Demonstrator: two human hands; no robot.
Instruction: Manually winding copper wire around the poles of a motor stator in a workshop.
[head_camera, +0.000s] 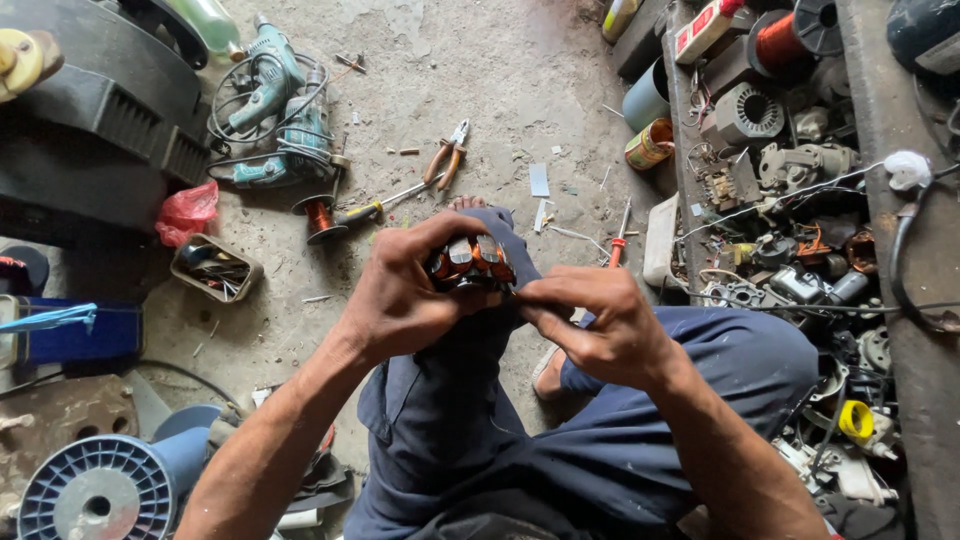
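**Over your knee: motor winding in both hands**

Above your lap, your left hand (400, 300) wraps shut around the copper motor winding (470, 262); your right hand (600, 325) pinches its edge. Likely heavy, stiff, wires fragile: hold the core. Pliers (446, 160), screwdriver (385, 203), drills (275, 115) lie well apart on the floor.

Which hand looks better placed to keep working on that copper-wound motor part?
Probably the right hand: its fingertips pinch at the edge of the copper-wound motor part, while the left hand is wrapped around it.
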